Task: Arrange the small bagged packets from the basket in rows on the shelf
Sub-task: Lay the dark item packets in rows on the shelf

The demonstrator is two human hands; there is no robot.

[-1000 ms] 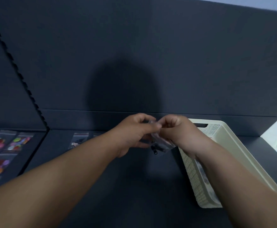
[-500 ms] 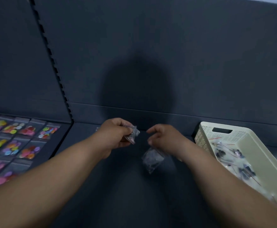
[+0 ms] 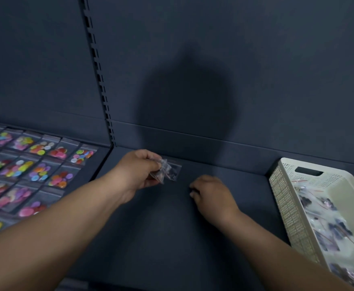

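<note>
Dark shelf (image 3: 193,238) fills the view, its right bay mostly bare. Cream perforated basket (image 3: 285,206) sits at the shelf's right end, with many clear packets of small dark parts (image 3: 327,223) loose inside. Left bay holds rows of bagged coloured discs (image 3: 35,171), already laid out.

Left hand (image 3: 136,173) pinches a small bunch of clear bagged packets (image 3: 161,172) between thumb and fingers, low near the back of the shelf. One packet (image 3: 174,170) seems to lie flat on the shelf just beyond that bunch, touching it; can't tell if it is released. Right hand (image 3: 211,194) is knuckles-up on or just above the shelf, fingers curled under; can't tell if it holds anything.

Change: half a second ago the right hand dangled a packet mid-air; now it is down at shelf level and that packet is no longer visible, maybe under the hand. Both hands have dropped lower. Camera view has also swung left, showing more of the disc rows.

Judgement: placing has begun, first row starting at back left of this bay; nearly all stock is still in the basket.
</note>
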